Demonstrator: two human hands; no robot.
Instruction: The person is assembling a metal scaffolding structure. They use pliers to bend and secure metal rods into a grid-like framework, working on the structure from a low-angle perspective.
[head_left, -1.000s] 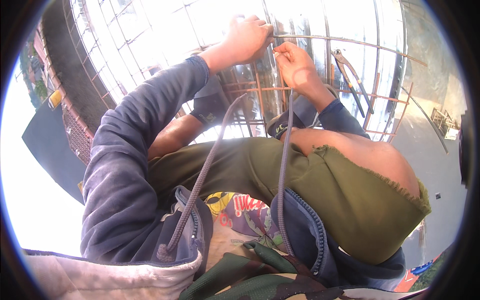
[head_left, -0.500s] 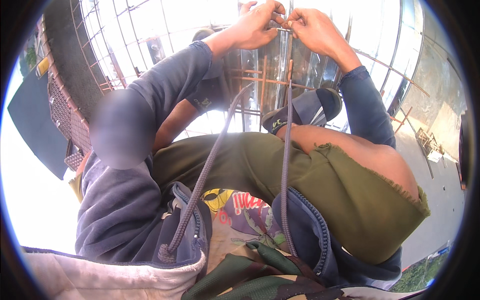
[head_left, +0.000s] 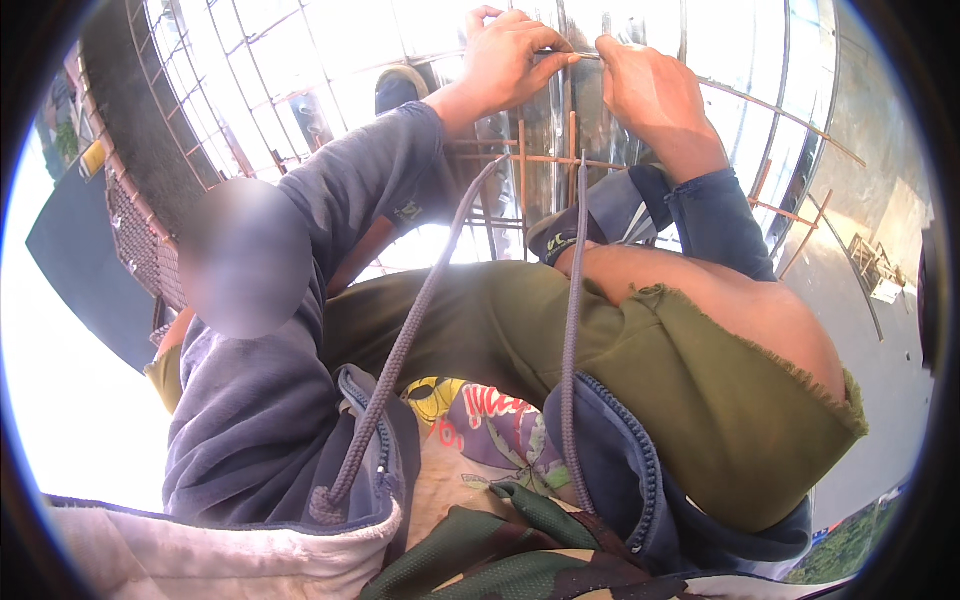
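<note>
My left hand [head_left: 512, 62] reaches to the top middle, thumb and forefinger pinched together over a bar of the steel rebar grid [head_left: 573, 140]. A short, thin metal piece [head_left: 589, 56], wire or slim rod, bridges the gap between my two hands. My right hand [head_left: 655, 92] is closed around its other end, thumb uppermost and fingers curled under. Whether it is tie wire or a slim tool is too small to tell. Rust-brown bars cross just below the hands, over shiny ribbed metal sheeting [head_left: 545, 110].
My shoes, one of them a dark shoe [head_left: 400, 85], are among the bars. A concrete strip [head_left: 125, 80] and brown tiles [head_left: 140, 215] run along the left. At right lies grey floor [head_left: 850, 400] with a small wooden frame [head_left: 877, 268]. Loose bar ends [head_left: 815, 235] stick out nearby.
My right hand has turned from a fingertip pinch into a closed grip and drawn slightly right and down. My left hand has shifted a little right, still pinching. The view has tilted slightly.
</note>
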